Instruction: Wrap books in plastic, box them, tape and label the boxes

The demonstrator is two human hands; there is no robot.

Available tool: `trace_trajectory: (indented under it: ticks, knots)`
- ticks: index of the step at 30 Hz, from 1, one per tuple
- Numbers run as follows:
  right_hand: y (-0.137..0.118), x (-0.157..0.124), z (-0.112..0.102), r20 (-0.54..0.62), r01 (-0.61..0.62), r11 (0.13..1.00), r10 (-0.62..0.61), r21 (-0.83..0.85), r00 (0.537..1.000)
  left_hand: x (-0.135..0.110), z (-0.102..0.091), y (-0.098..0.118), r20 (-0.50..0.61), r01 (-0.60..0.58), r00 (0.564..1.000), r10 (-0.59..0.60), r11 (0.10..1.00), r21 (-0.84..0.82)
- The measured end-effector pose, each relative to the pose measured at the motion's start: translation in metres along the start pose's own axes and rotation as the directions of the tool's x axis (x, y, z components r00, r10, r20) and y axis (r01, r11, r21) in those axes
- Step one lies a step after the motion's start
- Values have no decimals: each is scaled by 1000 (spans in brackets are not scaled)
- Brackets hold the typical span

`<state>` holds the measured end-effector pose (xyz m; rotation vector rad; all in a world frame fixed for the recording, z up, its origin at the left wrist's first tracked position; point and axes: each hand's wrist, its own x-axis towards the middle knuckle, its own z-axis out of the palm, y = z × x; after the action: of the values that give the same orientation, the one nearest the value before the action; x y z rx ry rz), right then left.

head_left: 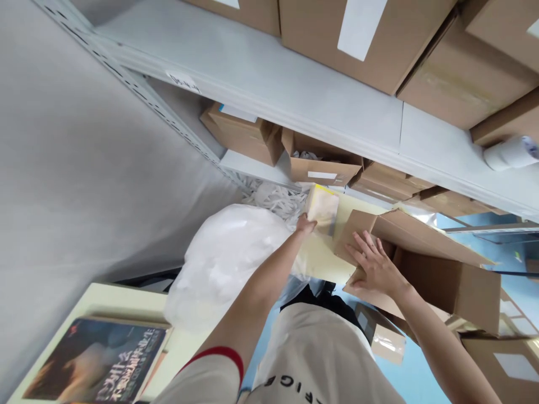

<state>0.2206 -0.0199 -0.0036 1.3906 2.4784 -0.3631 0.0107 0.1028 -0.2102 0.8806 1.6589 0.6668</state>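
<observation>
My left hand is closed on the near left edge of a small pale box with a yellow top edge, which stands on a light yellow tabletop. To its right, my right hand lies with fingers spread on the flap of a large cardboard box. That box is tilted, its flaps are up, and the visible part of its inside looks bare. Left of my left hand, a full white plastic bag bulges beside a heap of white paper strips.
A grey metal shelf crosses above my hands, with cardboard boxes on it and an open carton below. A white roll lies at right. A dark printed book or poster rests lower left. A small carton sits below.
</observation>
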Motion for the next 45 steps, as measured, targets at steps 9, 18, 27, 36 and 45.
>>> trace_trajectory:
  ticks: [9,18,27,36,45]
  knots:
    - [13,1,11,-1,96,973,-99,208,995,-60,-83,37,-151,-244,969,194,840,-484]
    - [18,-67,23,-236,-64,996,75,56,969,-172,-130,124,-126,-369,927,354,797,-478]
    - [95,-209,79,-327,-680,709,698,188,637,-229,-66,185,186,-353,909,372,927,-126]
    - [111,-219,109,-168,-609,668,721,428,673,-247,33,240,655,-760,617,436,545,354]
    - [123,-214,117,-184,-607,673,719,423,670,-215,103,202,844,-883,439,309,322,342]
